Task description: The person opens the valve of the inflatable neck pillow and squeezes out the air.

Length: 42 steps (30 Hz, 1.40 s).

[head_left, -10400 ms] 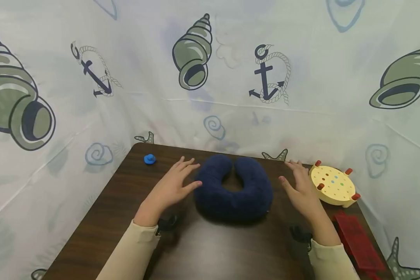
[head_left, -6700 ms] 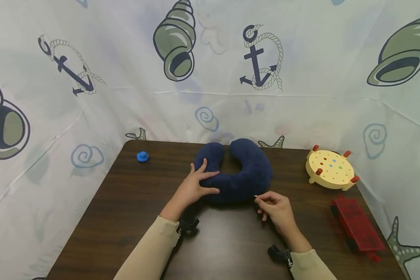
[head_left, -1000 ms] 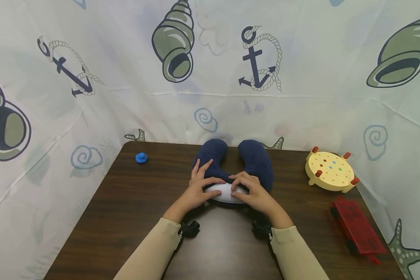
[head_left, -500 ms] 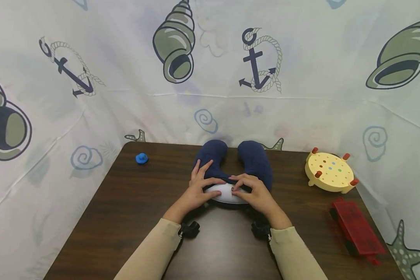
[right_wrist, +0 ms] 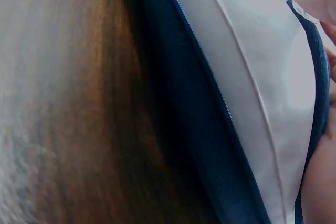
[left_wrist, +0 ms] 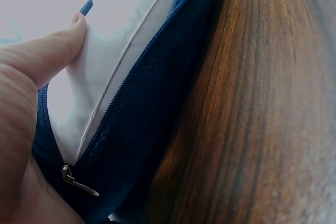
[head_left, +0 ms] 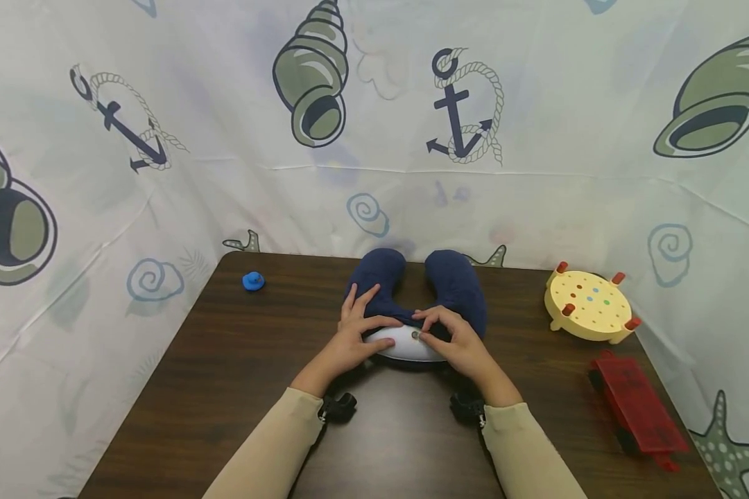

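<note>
The pillow (head_left: 455,287) lies on the table (head_left: 243,360), its open zip (right_wrist: 226,109) at six o'clock baring white lining (head_left: 402,344). The left hand (head_left: 353,337), fingers spread, presses at eight, seemingly to steady it; the right hand (head_left: 459,346), at five, pinches the cover's edge, perhaps to widen the opening.

The pillow (head_left: 458,287) is navy, its filling (head_left: 399,344) white, the table (head_left: 237,360) brown wood-grain, the stool (head_left: 589,305) yellow with coloured dots, and the cart (head_left: 641,405) red.
</note>
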### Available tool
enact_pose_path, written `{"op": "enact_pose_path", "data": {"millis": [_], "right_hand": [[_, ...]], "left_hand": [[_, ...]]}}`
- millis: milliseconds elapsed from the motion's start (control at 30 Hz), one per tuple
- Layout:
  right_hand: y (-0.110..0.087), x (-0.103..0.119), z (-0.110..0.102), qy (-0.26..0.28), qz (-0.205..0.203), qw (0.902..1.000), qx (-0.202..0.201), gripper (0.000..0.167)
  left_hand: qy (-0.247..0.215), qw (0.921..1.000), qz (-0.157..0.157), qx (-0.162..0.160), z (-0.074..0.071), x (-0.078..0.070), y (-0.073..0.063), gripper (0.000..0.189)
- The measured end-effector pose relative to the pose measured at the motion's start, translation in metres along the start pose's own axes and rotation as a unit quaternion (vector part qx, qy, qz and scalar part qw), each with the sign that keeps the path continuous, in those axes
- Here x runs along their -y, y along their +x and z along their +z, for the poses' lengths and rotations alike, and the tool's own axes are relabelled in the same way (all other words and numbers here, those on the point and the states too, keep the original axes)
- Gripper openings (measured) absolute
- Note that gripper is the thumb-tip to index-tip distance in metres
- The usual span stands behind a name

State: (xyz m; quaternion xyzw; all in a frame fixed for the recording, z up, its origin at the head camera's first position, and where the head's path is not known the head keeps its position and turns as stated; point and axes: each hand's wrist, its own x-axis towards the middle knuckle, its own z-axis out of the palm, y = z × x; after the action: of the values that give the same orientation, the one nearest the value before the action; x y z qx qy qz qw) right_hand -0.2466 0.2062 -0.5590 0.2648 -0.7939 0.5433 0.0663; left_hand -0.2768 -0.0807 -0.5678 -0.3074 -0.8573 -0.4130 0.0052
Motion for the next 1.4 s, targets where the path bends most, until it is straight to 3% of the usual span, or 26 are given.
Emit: {"op": "enact_pose_path", "data": {"millis": [167,333,433,567,800,1033,1233,1400], "right_hand": [[0.002,0.002,0.005,-0.06,-0.053,0.9968,-0.004,0.012],[0.001,0.007,0.008,-0.104,-0.042,0.9937,-0.002,0.01],[0.001,0.006,0.006,-0.128,-0.038,0.991,0.006,0.019],[0.002,0.008,0.003,-0.143,-0.044,0.9886,0.014,0.033],[0.002,0.008,0.006,-0.155,-0.037,0.9872,-0.006,0.027],[0.002,0.005,0.009,-0.165,-0.061,0.9838,-0.035,0.028],[0.001,0.003,0.012,-0.175,-0.085,0.9795,-0.053,0.027],[0.002,0.002,0.013,-0.164,-0.088,0.9806,-0.061,0.025]], "left_hand": [[-0.001,1.0,0.002,0.002,0.0,-0.001,0.001,0.035],[-0.007,1.0,0.0,0.004,0.0,-0.003,0.0,0.036],[-0.004,1.0,-0.001,0.006,0.0,-0.003,0.001,0.036],[-0.002,1.0,-0.003,0.006,0.0,-0.003,0.002,0.036],[-0.006,0.9999,-0.012,0.01,0.0,-0.004,0.002,0.035],[0.005,1.0,-0.003,0.004,0.0,-0.004,0.002,0.035],[0.032,0.9994,0.007,0.005,0.002,-0.004,0.002,0.047],[0.018,0.9998,0.002,0.003,0.003,-0.005,0.002,0.046]]}}
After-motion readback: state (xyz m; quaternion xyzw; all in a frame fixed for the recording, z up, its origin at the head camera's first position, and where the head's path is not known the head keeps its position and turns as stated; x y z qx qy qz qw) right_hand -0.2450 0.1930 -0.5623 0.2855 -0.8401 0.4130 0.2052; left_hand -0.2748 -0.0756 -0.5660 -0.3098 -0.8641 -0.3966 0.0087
